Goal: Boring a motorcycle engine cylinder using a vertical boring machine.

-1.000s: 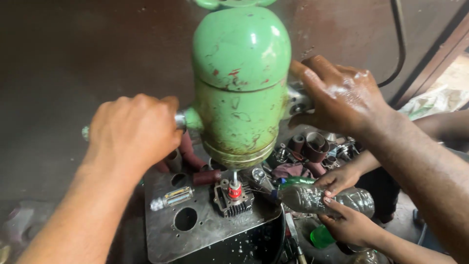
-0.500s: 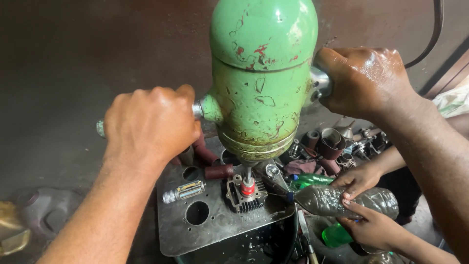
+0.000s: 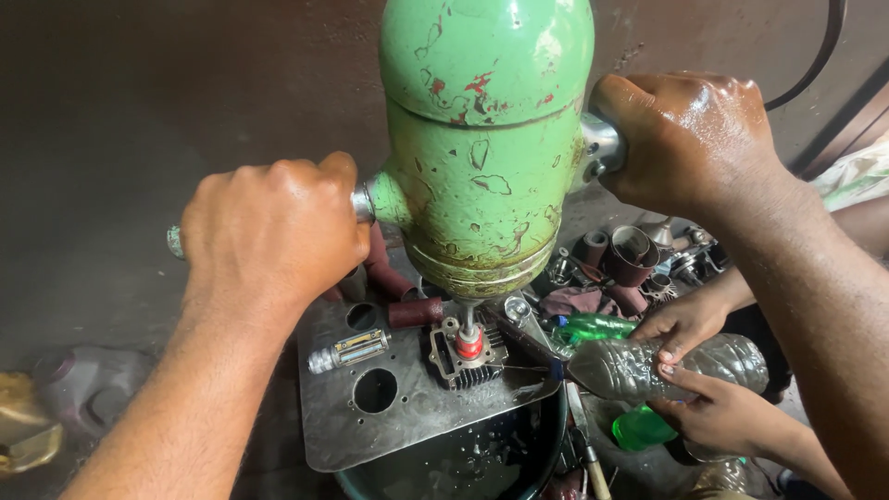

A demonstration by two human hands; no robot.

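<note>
- At twelve o'clock the green drill body (image 3: 486,139) fills the middle; we find no way straight down through it.
- Our left hand (image 3: 273,231) and right hand (image 3: 690,139) block nine and three o'clock at its handles.
- At four o'clock another person's hands (image 3: 704,370) and a plastic bottle (image 3: 667,366) close the approach.
- At two o'clock, cluttered metal parts (image 3: 630,255) crowd the space.
- At seven o'clock the metal plate (image 3: 343,435) lies open, and we can pass there.

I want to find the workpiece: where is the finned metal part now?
In the head view, the finned metal part lies centre-low on the grey metal plate, directly under the green machine, beside the other person's clear plastic bottle.
</note>
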